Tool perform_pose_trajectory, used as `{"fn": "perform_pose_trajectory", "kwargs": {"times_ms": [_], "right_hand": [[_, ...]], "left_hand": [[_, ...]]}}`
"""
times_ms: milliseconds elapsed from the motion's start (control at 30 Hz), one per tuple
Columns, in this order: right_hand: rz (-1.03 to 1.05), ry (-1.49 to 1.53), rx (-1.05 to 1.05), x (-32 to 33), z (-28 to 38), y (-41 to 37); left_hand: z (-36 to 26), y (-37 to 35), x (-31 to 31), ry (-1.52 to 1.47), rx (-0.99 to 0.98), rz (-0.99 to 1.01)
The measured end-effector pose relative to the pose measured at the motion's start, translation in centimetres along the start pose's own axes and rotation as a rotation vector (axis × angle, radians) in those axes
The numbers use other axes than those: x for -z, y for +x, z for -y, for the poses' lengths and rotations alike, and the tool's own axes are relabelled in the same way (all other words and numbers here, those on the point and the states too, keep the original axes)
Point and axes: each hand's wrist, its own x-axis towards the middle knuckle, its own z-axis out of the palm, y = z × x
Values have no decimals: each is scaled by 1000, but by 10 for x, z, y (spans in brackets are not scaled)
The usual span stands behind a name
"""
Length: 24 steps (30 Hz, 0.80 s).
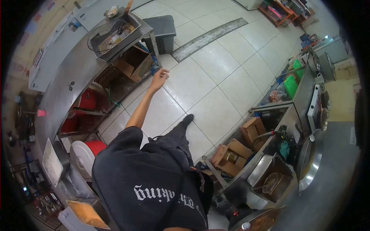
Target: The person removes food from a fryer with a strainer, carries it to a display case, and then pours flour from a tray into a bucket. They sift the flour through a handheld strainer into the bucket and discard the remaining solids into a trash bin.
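My left hand (159, 79) reaches forward over the tiled floor, fingers loosely bent and apart, with nothing in it. Nearest to it are an open cardboard box (135, 68) on the shelf beneath the steel counter (54, 90) and, further ahead, a dark grey bin (163, 41). On the counter's far end stands a metal tray (133, 35) with a wire strainer (96, 41) and a wooden-handled tool (127, 10). My right hand is out of sight.
To the right, a low counter carries a deep steel pan (256, 175), a large wok (308, 169) and a white gas stove (314, 104). Cardboard boxes (231, 156) sit below it. A floor drain grate (210, 40) lies ahead. Food trays (88, 213) stand at my left.
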Motion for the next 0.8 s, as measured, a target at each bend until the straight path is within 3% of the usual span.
{"fn": "perform_pose_trajectory", "kwargs": {"times_ms": [100, 167, 267, 300, 333, 400, 433, 500, 533, 600, 667, 733, 767, 800], "right_hand": [[21, 27, -6, -13, 14, -9], [30, 33, 3, -22, 25, -15], [24, 43, 17, -46, 39, -27], [18, 42, 21, -56, 43, -32], [13, 45, 27, -67, 49, -37], [8, 36, 42, -93, 62, -50], [5, 24, 50, -106, 71, -58], [-29, -3, 71, -141, 88, -77], [-46, -14, 84, -159, 97, -85], [-57, -36, 92, -198, 116, -106], [-66, -50, 102, -236, 134, -125], [-60, -64, 106, -266, 151, -140], [-53, -72, 115, -277, 159, -145], [-42, -74, 121, -289, 166, -150]], "left_hand": [[4, 25, 50, 37, -103, -130], [-1, 66, 75, 40, -256, -325], [-38, 139, 114, 73, -310, -552], [-23, 188, 132, -16, -269, -597], [-15, 232, 153, 27, -286, -626], [19, 322, 203, 480, -504, -696], [21, 352, 223, 471, -509, -696], [10, 433, 250, 545, -223, -749], [3, 472, 260, 524, -249, -761], [11, 527, 296, 755, -76, -633], [26, 589, 318, 784, -162, -696], [27, 615, 328, 975, 29, -585], [97, 684, 354, 950, -79, -566], [102, 690, 365, 965, -65, -560]]}}
